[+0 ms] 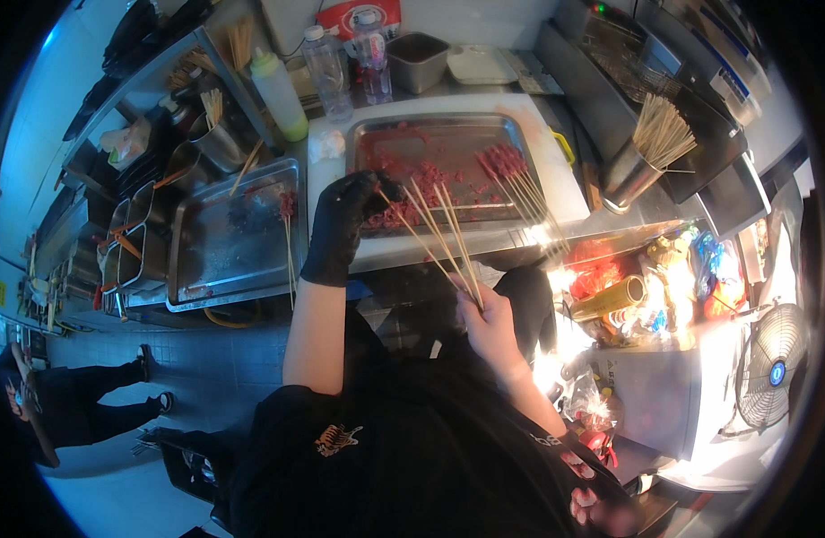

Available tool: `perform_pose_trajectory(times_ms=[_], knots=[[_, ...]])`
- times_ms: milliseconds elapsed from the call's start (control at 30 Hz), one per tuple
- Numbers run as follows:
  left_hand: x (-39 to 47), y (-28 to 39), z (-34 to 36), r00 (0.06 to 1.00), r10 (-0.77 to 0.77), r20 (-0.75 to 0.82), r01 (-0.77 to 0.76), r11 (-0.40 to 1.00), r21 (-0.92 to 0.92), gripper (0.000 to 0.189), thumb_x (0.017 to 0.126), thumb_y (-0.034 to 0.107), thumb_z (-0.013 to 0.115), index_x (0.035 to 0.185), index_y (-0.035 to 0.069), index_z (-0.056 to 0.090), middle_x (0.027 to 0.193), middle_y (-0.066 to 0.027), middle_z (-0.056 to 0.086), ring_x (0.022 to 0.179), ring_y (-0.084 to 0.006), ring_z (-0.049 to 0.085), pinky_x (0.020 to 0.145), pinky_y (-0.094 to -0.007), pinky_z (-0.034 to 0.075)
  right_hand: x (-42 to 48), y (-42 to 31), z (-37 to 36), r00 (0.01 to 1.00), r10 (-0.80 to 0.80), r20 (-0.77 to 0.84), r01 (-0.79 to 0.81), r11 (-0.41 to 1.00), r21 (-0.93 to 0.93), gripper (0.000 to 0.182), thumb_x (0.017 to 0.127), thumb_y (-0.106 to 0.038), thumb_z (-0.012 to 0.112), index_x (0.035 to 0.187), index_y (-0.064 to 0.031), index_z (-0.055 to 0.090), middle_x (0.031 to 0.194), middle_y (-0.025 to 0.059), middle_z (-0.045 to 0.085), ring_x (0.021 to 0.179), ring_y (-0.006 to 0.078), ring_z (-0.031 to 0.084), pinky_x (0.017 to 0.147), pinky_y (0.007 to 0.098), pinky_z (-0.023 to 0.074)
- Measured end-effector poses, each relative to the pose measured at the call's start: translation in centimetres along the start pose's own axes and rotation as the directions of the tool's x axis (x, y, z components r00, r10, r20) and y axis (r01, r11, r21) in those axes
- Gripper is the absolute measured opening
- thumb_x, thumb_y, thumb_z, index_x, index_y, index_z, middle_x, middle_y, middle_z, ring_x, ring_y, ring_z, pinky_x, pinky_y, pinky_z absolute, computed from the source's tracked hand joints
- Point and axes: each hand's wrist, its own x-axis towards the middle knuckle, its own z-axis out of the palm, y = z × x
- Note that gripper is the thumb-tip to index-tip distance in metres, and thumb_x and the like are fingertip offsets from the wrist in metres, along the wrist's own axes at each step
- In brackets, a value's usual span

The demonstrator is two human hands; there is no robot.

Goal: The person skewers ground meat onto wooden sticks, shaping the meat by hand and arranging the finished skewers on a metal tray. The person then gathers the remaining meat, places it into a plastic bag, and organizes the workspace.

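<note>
My left hand (342,218), in a black glove, is over the left front of a shallow metal tray (446,121). Its curled fingers pinch at the tip of one bamboo skewer (416,232); any meat between them is mostly hidden. Small pieces of raw red meat (429,181) lie in the tray below. Bare, my right hand (490,323) grips the lower ends of several skewers (456,228), fanned upward over the tray's front edge. At the tray's right side rest several meat-loaded skewers (503,163), their bare ends sticking out over the front rim.
The tray sits on a white cutting board (560,175). A second metal tray (217,262) at left holds a loaded skewer (288,208). Plastic bottles (328,74) stand behind. A metal cup of skewers (634,168) stands right. Another person (83,403) is at far left; a fan (776,370) far right.
</note>
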Motion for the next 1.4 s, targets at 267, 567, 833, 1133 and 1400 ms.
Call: perform_pose_trajectory(times_ms=[267,567,833,1133,1400], knots=[[0.0,-1.3,-0.1,0.994,0.058,-0.088,-0.056,0.998,0.027,0.024,0.101,0.019,0.062,0.111,-0.001,0.069,0.099,-0.0126,0.074,0.088,-0.0202,0.072,0.081,-0.0321,0.058,0.3,0.7,0.5,0.999,-0.038,0.026,0.036,0.998,0.060,0.032,0.101,-0.006,0.051,0.131,-0.0053,0.063,0.063,-0.0002,0.053,0.058,0.0074,0.053,0.056,0.0248,0.0436],[-0.7,-2.2,1.2,0.962,0.245,-0.119,-0.255,0.963,-0.083,0.023,0.101,0.018,0.061,0.111,-0.001,0.070,0.099,-0.0097,0.073,0.087,-0.0181,0.070,0.081,-0.0297,0.055,0.4,0.5,1.4,1.000,-0.022,-0.007,0.022,0.998,0.064,0.031,0.101,-0.004,0.050,0.127,-0.0041,0.066,0.063,0.0009,0.055,0.058,0.0072,0.055,0.056,0.0241,0.0438],[-0.9,-1.7,0.8,0.990,0.135,-0.039,-0.141,0.947,-0.287,0.020,0.099,0.013,0.064,0.112,0.000,0.070,0.104,-0.0091,0.072,0.090,-0.0178,0.069,0.082,-0.0304,0.055,0.4,0.9,1.2,0.997,-0.077,-0.016,0.078,0.995,0.057,0.035,0.097,0.001,0.050,0.129,-0.0038,0.065,0.066,0.0022,0.057,0.059,0.0087,0.058,0.057,0.0247,0.0462],[-1.0,-3.0,1.3,0.994,0.096,-0.052,-0.107,0.958,-0.267,0.019,0.099,0.011,0.064,0.113,0.000,0.070,0.105,-0.0074,0.072,0.093,-0.0158,0.068,0.084,-0.0296,0.055,0.2,-0.2,1.5,0.989,-0.142,-0.038,0.142,0.990,-0.010,0.033,0.099,-0.001,0.052,0.129,-0.0032,0.065,0.067,0.0042,0.058,0.062,0.0106,0.061,0.060,0.0256,0.0486],[0.3,-4.2,-1.0,0.984,0.179,0.025,-0.178,0.984,-0.017,0.028,0.102,0.024,0.061,0.114,0.000,0.069,0.103,-0.0091,0.073,0.092,-0.0195,0.070,0.083,-0.0325,0.055,0.5,-0.5,1.6,0.987,-0.119,-0.108,0.125,0.991,0.049,0.033,0.098,-0.001,0.052,0.128,-0.0016,0.064,0.067,0.0042,0.059,0.064,0.0105,0.061,0.060,0.0257,0.0481]])
